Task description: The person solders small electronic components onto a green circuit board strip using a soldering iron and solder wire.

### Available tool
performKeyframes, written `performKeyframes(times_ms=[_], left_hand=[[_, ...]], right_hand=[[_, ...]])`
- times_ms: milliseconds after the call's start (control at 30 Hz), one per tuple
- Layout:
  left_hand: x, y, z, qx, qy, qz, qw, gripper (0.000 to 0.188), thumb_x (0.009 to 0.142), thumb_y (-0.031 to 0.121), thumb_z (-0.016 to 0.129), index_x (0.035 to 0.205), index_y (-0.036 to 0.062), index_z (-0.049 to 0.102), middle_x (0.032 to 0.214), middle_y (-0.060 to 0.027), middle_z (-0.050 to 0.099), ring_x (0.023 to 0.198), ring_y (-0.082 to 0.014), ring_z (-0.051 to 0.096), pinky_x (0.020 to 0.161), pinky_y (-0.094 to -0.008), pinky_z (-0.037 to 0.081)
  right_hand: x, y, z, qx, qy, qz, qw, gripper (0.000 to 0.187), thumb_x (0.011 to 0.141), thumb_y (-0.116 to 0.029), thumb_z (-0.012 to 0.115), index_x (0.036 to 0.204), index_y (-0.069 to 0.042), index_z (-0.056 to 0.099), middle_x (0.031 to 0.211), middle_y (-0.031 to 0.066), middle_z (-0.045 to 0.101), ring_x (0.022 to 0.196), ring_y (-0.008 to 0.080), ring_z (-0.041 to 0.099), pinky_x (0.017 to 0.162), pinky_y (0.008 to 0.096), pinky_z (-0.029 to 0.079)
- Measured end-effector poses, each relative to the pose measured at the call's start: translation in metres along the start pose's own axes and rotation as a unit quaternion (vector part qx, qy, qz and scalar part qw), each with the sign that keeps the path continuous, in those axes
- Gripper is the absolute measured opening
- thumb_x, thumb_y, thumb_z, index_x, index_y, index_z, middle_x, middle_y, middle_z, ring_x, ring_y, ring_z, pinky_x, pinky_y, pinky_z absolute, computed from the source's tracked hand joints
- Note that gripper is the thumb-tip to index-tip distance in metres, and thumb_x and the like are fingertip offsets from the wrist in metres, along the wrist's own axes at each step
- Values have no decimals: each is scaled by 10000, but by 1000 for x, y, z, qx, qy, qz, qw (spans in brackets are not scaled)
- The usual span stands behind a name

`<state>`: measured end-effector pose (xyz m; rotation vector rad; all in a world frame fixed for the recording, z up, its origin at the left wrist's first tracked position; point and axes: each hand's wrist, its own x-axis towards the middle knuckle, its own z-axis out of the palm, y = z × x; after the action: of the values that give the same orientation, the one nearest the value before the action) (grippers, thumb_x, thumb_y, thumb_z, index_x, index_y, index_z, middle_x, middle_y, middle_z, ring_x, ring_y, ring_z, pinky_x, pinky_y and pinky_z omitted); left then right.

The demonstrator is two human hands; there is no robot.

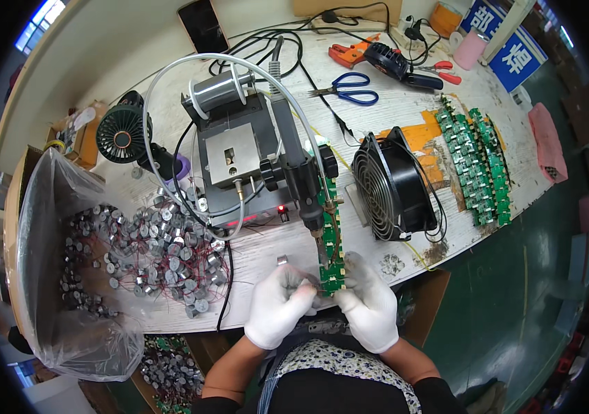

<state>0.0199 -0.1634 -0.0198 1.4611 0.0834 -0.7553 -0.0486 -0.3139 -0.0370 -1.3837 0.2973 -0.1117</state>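
A narrow green circuit board strip (334,259) lies lengthwise under the soldering iron (312,207) of a bench soldering machine. In a white glove, my right hand (370,307) grips the near end of the strip from its right side. My left hand (277,307), also gloved, is closed in a pinch at the strip's left edge, close below the iron's tip. What its fingertips hold is too small to make out. Just beyond the left fingers stands a small silver motor (281,260).
Many small motors with red wires (177,265) lie at left, spilling from a plastic-lined box (32,269). A black fan (394,183) stands right of the machine. Green board strips (474,165) lie farther right. Blue-handled scissors (355,90), cables and a phone (202,26) are behind.
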Motion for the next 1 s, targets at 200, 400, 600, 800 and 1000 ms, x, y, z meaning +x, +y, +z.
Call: performKeyframes(times_ms=[200,400,600,800,1000], left_hand=[[4,2,1,-47,-4,-13,999,159,884,83,579,939,-55,521,844,-116,618,700,-155,643,607,-266,548],[7,-1,4,-72,-4,4,997,170,897,79,565,958,-71,515,867,-146,629,713,-176,656,619,-277,552],[6,1,10,-98,33,22,994,152,909,62,538,963,-77,505,895,-164,628,724,-198,667,633,-291,557],[6,3,15,-114,55,43,991,124,915,45,522,947,-72,493,892,-171,629,726,-207,671,629,-290,557],[9,6,16,-89,81,38,992,135,902,49,527,922,-71,469,837,-184,655,663,-189,665,597,-264,549]], right_hand=[[7,-2,-1,29,-11,18,999,546,838,48,586,1351,69,401,1254,163,471,1077,228,588,881,319,510],[12,-11,2,92,-3,34,995,568,850,53,567,1371,89,344,1287,171,456,1074,241,585,876,332,512],[21,-9,1,99,-19,9,995,604,841,95,536,1392,98,289,1326,184,441,1080,244,580,871,334,507],[24,-12,3,126,-13,7,992,609,838,105,516,1395,110,271,1336,188,439,1104,239,565,908,332,482],[31,-16,5,114,-18,1,993,605,837,105,501,1392,119,261,1330,187,443,1113,233,558,923,321,469]])
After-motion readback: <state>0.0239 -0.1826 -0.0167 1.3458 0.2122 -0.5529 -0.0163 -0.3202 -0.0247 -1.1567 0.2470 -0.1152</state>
